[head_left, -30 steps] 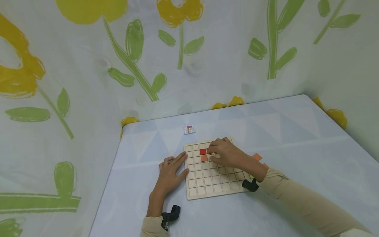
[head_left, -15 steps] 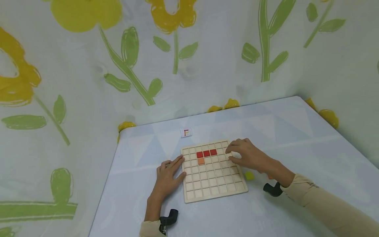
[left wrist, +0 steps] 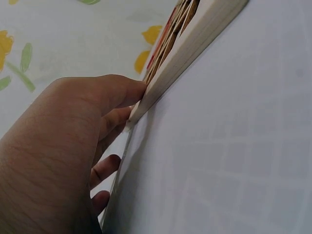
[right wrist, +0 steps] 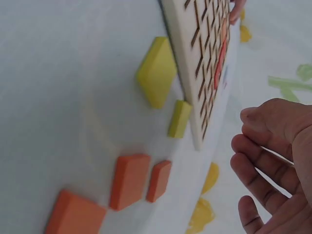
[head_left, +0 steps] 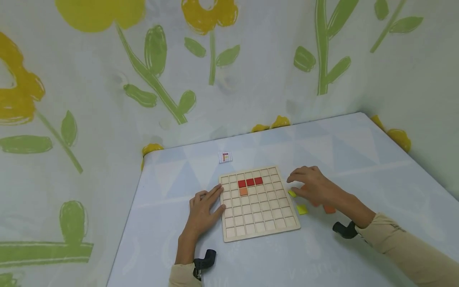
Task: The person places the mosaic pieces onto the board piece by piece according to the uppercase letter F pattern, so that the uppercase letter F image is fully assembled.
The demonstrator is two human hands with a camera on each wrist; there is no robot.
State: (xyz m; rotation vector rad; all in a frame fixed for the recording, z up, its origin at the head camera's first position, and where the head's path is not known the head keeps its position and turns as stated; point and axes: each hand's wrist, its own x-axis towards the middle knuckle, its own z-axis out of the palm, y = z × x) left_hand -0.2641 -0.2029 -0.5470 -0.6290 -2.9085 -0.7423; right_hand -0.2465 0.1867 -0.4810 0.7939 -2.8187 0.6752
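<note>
A square wooden grid board [head_left: 265, 219] lies on the table. Three red tiles [head_left: 250, 182] sit side by side in one of its upper rows, with an orange tile [head_left: 243, 191] below the leftmost. My left hand [head_left: 202, 211] rests its fingertips and thumb on the board's left edge. Off the right edge hovers my right hand [head_left: 315, 187], fingers loosely bent and nothing between them. Beneath and beside it lie two yellow tiles [right wrist: 158, 73] near the board and three orange tiles [right wrist: 130, 180] farther off, partly hidden by the hand in the head view.
Behind the board lies a small card [head_left: 225, 157] printed with a coloured grid pattern. The pale table [head_left: 340, 155] meets a wall [head_left: 265, 95] with painted flowers at the back. Each wrist carries a black camera mount [head_left: 205, 260].
My right hand has let go of a red tile at the upper row's right end and moved right, off the board. All three red tiles now show. My left hand keeps its place.
</note>
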